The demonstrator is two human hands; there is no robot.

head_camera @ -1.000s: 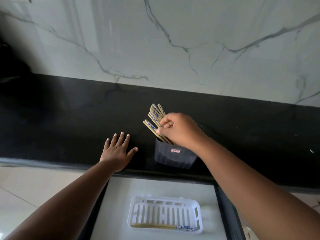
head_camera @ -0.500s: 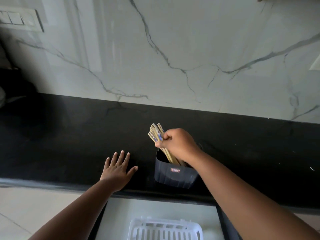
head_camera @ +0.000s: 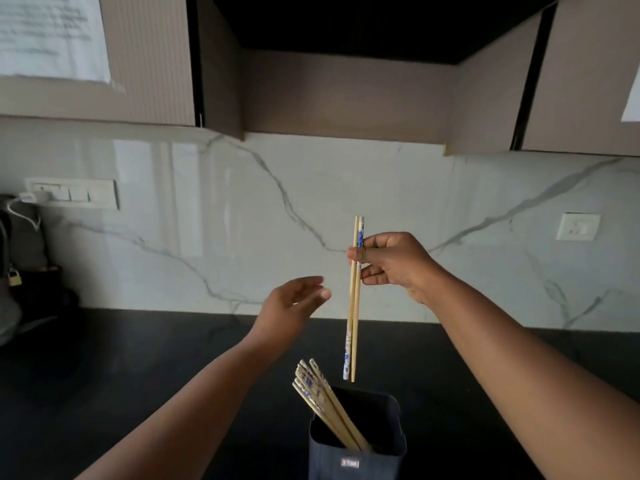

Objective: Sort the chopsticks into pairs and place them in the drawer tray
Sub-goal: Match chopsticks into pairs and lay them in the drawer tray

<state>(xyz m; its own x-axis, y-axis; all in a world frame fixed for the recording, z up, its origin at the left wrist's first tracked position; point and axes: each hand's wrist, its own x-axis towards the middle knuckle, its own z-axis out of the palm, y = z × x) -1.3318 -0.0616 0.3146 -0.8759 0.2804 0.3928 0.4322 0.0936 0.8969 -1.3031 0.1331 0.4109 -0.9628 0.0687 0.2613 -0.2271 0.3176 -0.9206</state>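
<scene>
Right hand (head_camera: 391, 263) pinches two slim wooden chopsticks with blue-patterned ends (head_camera: 354, 306) (flipped opposite ways) above the dark plastic holder (head_camera: 360, 441). Left hand (head_camera: 294, 306) loose, empty, near them. Remaining bundle (head_camera: 322, 403) unsorted; tray out of view.

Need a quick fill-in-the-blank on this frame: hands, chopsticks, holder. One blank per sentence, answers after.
1. The right hand pinches ____ chopsticks, held nearly upright.
2. The two held chopsticks point opposite ways: one blue-patterned end is up, the other ____.
3. The left hand is open and holds ____.
4. The remaining chopsticks lean in a dark holder on the black ____.

Missing words: two; down; nothing; countertop
</scene>
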